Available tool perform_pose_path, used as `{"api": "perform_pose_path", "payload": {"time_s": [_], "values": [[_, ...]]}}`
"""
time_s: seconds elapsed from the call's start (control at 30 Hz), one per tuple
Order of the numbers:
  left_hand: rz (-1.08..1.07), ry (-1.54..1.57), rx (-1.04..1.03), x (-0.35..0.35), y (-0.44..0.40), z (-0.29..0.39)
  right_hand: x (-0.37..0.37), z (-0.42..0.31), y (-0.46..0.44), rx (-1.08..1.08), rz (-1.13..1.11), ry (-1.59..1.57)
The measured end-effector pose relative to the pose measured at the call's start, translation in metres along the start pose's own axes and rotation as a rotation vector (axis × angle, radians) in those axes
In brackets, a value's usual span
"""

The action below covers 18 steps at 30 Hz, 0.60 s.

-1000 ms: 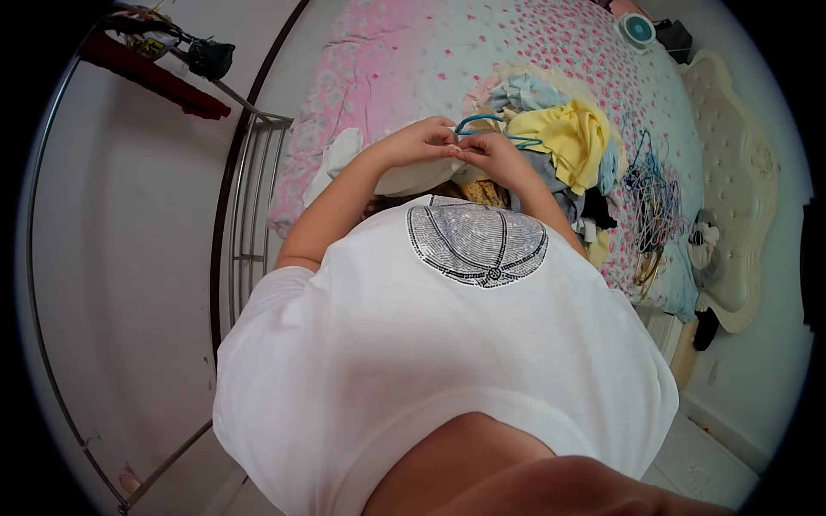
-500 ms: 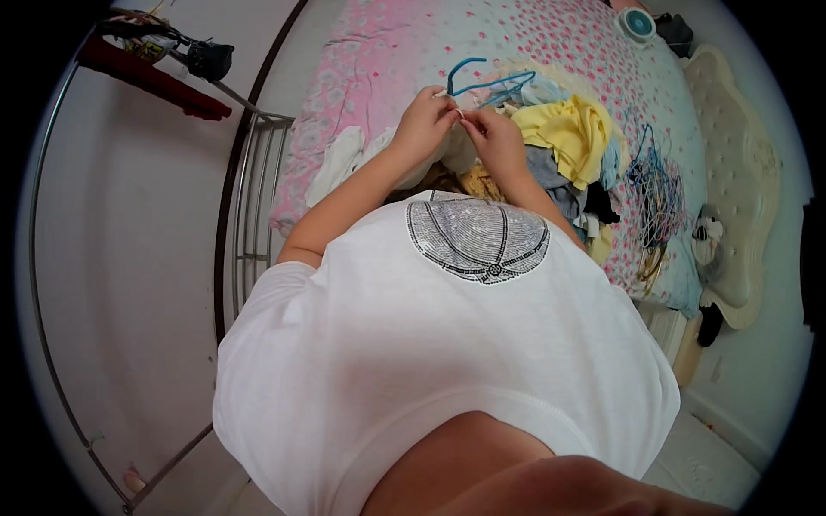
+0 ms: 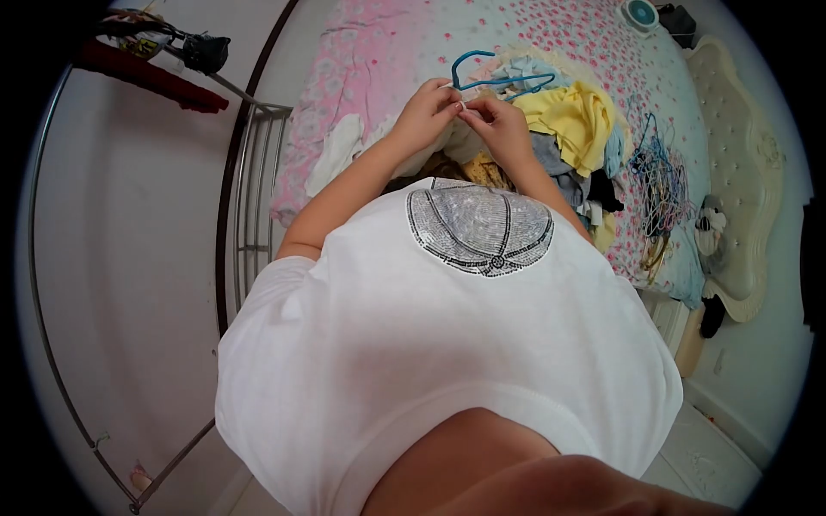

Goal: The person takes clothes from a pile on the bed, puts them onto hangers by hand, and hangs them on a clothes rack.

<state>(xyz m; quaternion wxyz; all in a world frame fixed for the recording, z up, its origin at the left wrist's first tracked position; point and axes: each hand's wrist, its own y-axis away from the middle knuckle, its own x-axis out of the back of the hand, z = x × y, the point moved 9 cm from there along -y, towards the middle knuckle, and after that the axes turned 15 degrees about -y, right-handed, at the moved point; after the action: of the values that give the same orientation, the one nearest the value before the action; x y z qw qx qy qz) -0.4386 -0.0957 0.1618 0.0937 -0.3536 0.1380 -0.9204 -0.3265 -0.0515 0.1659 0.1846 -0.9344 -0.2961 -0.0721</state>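
My left hand (image 3: 426, 118) and my right hand (image 3: 501, 129) are close together over the bed, fingertips nearly meeting. Both pinch the edge of a white garment (image 3: 459, 142), which hangs below them and is partly hidden by my arms and shirt. A blue clothes hanger (image 3: 508, 81) sticks out just beyond my fingers, its hook to the left; its lower part is hidden by the hands and cloth. Yellow cloth (image 3: 572, 120) lies just right of my right hand on a heap of clothes.
Several hangers (image 3: 661, 181) lie tangled on the flowered bedspread (image 3: 379, 52) at the right. A padded headboard (image 3: 744, 172) stands beyond them. At the left is a metal rack (image 3: 43, 284) with a dark red item (image 3: 146, 76) on it. A small fan (image 3: 639, 15) sits at the far right corner.
The blue hanger has shifted slightly right and tilted. Both hands stay pinched on the white garment, and the right hand has moved a little. The whole view has shifted slightly.
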Motion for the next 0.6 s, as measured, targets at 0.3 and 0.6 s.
{"api": "perform_pose_path", "payload": {"time_s": [0.3,0.6], "values": [[-0.088,-0.026,-0.109,0.0,-0.003,0.007,-0.003,-0.005,0.004,0.088,0.025,0.067],[-0.098,-0.004,-0.075,-0.001,-0.001,0.002,-0.02,-0.01,0.006,0.14,-0.055,0.217]]}}
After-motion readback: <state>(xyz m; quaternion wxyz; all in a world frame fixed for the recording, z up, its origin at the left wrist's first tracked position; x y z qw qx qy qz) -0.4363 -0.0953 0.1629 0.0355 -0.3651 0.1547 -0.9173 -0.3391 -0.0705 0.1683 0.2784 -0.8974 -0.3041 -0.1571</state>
